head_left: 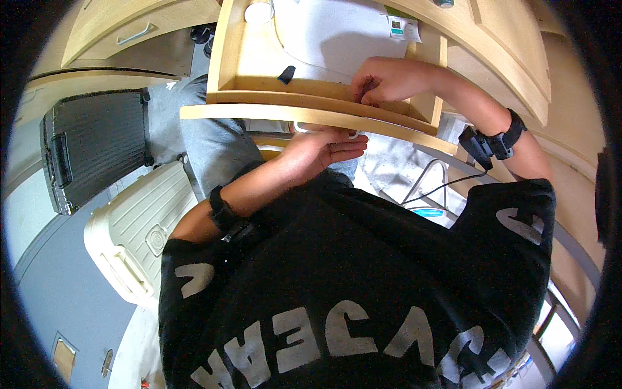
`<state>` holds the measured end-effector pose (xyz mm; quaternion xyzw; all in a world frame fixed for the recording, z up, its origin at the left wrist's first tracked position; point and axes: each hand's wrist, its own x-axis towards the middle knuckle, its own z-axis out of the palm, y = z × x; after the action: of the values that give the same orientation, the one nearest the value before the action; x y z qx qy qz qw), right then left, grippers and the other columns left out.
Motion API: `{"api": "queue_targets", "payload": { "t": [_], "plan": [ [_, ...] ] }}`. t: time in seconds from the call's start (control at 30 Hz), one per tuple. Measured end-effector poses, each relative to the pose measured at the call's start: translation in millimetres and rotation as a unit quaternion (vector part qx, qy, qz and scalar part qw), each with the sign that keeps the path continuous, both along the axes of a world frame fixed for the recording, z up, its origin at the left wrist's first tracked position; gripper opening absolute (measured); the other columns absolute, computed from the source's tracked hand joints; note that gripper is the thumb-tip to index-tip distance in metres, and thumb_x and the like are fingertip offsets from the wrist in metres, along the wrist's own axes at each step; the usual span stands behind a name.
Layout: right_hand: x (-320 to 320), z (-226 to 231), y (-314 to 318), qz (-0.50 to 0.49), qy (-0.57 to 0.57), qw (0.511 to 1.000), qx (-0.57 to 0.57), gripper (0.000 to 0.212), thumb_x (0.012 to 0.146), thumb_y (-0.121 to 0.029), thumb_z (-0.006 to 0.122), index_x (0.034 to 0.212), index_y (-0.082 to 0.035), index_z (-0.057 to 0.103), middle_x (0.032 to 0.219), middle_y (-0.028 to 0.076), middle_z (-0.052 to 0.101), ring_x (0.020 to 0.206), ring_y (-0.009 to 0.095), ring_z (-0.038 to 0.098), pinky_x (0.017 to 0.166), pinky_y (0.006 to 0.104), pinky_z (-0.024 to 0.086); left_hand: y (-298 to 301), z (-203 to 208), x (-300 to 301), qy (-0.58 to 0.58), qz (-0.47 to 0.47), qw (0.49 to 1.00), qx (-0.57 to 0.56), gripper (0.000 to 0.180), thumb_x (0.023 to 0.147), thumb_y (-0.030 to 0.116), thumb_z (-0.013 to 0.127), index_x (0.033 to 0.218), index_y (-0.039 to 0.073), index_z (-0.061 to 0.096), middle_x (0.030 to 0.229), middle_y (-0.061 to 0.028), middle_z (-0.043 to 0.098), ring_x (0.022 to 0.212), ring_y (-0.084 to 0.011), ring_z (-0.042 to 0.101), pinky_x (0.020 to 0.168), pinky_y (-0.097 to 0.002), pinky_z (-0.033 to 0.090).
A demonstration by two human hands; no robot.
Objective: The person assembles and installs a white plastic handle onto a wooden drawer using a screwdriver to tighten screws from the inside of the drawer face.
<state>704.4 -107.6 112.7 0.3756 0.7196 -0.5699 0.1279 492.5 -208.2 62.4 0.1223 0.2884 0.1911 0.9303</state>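
Note:
A light wooden drawer [269, 111] is pulled out in front of me. My right hand [392, 80] reaches into it near the inner side of its front panel. Its fingers are curled and pressed together, and whatever they hold, if anything, is hidden. My left hand [324, 148] is at the outside of the panel, by the white drawer handle [300, 127]. Its visible fingers are stretched out, while the panel hides part of the hand. Inside the drawer lie a small black piece [286, 74], a large white sheet [330, 35] and a thin white cable [278, 35].
A white round item [258, 13] and a small packet with a green mark [403, 28] lie farther back in the drawer. On my left stand a black hard case [97, 142] and a cream plastic case [139, 227]. A metal frame [431, 181] is below right.

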Motion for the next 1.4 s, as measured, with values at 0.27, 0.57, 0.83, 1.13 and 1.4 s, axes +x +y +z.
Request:
{"api": "queue_targets", "payload": {
  "t": [0.27, 0.57, 0.83, 1.13, 1.4],
  "plan": [
    [4.0, -1.5, -2.1, -0.062, 0.016, 0.997, -0.040, 0.015, 0.081, -0.004, 0.064, 0.093, 0.005, 0.065, 0.084, 0.007, 0.068, 0.077, 0.012, 0.061, 0.072, 0.0246, 0.049, -1.0, -3.2, -0.7, -0.006, 0.038, 0.999, -0.011, 0.032, 0.091, 0.007, 0.052, 0.118, -0.010, 0.045, 0.113, -0.0232, 0.056, 0.109, -0.0332, 0.057, 0.097, -0.0424, 0.048],
    [5.5, -7.2, -3.0, -0.072, 0.036, 0.996, -0.031, 0.013, 0.082, -0.005, 0.065, 0.089, 0.005, 0.064, 0.079, 0.005, 0.066, 0.073, 0.010, 0.058, 0.068, 0.0241, 0.047, -3.0, -2.1, 0.9, -0.031, 0.053, 0.998, -0.009, 0.032, 0.092, 0.006, 0.049, 0.120, -0.009, 0.041, 0.117, -0.0212, 0.054, 0.111, -0.0330, 0.056, 0.099, -0.0417, 0.046],
    [8.6, -10.4, -5.0, -0.067, 0.057, 0.996, -0.008, 0.012, 0.082, -0.007, 0.065, 0.086, 0.004, 0.062, 0.072, 0.003, 0.062, 0.069, 0.010, 0.055, 0.067, 0.0260, 0.046, -0.1, 1.5, 2.4, -0.026, 0.049, 0.998, -0.015, 0.034, 0.092, 0.005, 0.048, 0.123, -0.006, 0.040, 0.117, -0.0180, 0.053, 0.114, -0.0320, 0.054, 0.101, -0.0424, 0.044],
    [-8.8, 4.4, 2.3, 0.023, -0.053, 0.998, -0.025, 0.024, 0.090, -0.020, 0.051, 0.082, 0.002, 0.058, 0.065, 0.002, 0.051, 0.063, 0.012, 0.045, 0.062, 0.0291, 0.041, 0.4, -0.4, 1.9, -0.020, 0.038, 0.999, -0.014, 0.042, 0.085, -0.004, 0.055, 0.124, -0.001, 0.041, 0.117, -0.0135, 0.054, 0.108, -0.0265, 0.057, 0.099, -0.0401, 0.046],
    [-10.7, -1.7, 11.4, 0.025, -0.104, 0.987, -0.121, 0.021, 0.089, -0.018, 0.051, 0.096, 0.000, 0.060, 0.080, 0.001, 0.059, 0.072, 0.011, 0.052, 0.067, 0.0275, 0.043, -0.3, -0.2, 1.0, -0.032, 0.054, 0.998, 0.010, 0.042, 0.085, -0.004, 0.056, 0.124, -0.001, 0.041, 0.117, -0.0129, 0.053, 0.108, -0.0270, 0.057, 0.098, -0.0405, 0.047]
  ]
}}
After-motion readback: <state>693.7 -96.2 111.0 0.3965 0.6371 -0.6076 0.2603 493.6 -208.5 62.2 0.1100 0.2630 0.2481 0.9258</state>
